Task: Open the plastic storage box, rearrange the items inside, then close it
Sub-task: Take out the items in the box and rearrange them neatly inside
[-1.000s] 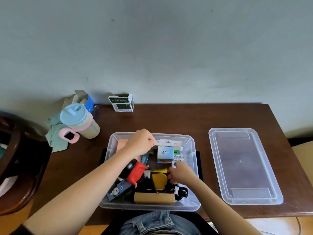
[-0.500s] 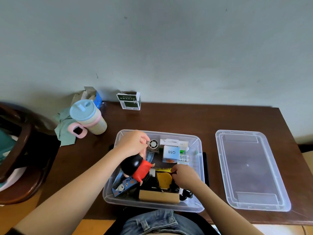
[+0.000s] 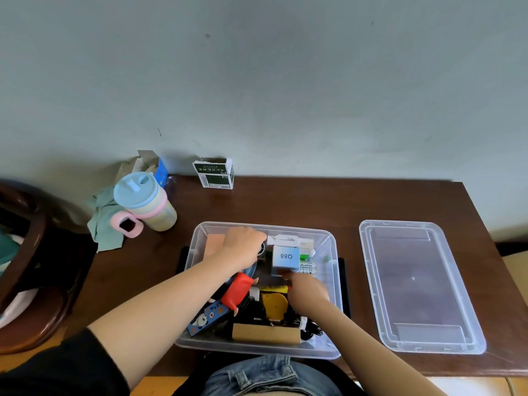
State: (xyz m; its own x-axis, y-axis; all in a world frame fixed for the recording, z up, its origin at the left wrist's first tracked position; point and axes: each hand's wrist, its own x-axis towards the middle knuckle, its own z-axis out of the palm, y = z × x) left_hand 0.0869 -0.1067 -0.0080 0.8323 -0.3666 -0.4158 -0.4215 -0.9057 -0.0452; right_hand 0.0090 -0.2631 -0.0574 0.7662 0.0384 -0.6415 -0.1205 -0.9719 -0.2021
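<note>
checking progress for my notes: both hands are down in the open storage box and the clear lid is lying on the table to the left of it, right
Not quite. The head view shows the lid lying on the table to the right of the storage box, not the left. The left hand and right hand are indeed inside the open box.

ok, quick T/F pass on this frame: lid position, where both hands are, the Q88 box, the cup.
1. The lid is on the storage box. False: it lies on the table to the box's right.
2. Both the left hand and the right hand are inside the box. True.
3. The blue Q88 box sits outside the box. False: it is inside, toward the far side.
4. The blue-lidded cup stands left of the box. True.
</note>
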